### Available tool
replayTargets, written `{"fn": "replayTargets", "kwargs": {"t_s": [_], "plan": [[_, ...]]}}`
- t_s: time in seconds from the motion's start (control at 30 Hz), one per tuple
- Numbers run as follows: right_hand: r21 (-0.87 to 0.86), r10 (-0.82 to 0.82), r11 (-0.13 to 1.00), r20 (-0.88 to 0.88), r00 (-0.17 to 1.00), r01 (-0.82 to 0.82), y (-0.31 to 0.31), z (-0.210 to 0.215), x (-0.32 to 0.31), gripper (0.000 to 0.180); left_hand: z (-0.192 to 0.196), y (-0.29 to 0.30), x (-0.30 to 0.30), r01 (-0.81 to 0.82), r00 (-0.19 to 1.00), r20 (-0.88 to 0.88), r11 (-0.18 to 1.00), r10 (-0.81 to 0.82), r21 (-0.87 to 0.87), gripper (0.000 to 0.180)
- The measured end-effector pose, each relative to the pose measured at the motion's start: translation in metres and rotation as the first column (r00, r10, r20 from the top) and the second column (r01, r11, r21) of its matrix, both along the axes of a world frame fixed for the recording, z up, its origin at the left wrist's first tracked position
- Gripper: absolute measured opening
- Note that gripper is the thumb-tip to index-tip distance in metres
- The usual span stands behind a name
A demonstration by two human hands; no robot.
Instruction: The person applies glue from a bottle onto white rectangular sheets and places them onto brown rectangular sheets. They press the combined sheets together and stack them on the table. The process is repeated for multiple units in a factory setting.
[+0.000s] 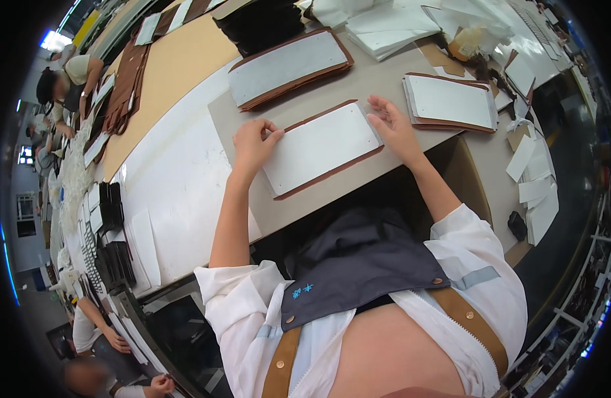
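Observation:
In front of me a white rectangular panel (325, 149) lies on a brown leather-like piece, whose edge shows along its long sides. My left hand (253, 147) is at the panel's far left corner, with fingers curled and thumb close to the index finger at the edge. At the right end, my right hand (397, 132) has its fingers spread, the thumb beside the panel's edge. Beyond the panel sits a thick stack of brown pieces (292, 69) topped with a white sheet. A smaller, similar stack (449, 101) lies to the right of my right hand.
Black material (260, 28) is piled at the far side, near white sheets (388, 30). Paper scraps and a dark small object (517, 225) lie on the right. A white board (179, 179) covers the table at left. Other people (79, 79) work along the left side.

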State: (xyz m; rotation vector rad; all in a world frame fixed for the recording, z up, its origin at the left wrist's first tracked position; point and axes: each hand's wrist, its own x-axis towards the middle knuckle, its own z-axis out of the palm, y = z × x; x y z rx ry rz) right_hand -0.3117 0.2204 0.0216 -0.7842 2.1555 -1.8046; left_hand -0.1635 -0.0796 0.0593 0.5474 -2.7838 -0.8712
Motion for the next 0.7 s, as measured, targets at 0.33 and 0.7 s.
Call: {"fn": "replayTargets", "kwargs": {"t_s": [0.33, 0.7], "plan": [[-0.173, -0.072, 0.979, 0.205, 0.976, 0.108, 0.039, 0.053, -0.023, 0.030, 0.046, 0.033, 0.018, 0.056, 0.867, -0.497, 0.998, -0.040, 0.017, 0.016], [0.340, -0.238, 0.378, -0.863, 0.445, 0.861, 0.235, 0.024, -0.145, 0.054, 0.003, 0.004, -0.062, -0.047, 0.869, -0.459, 0.893, -0.184, -0.447, 0.036]]}}
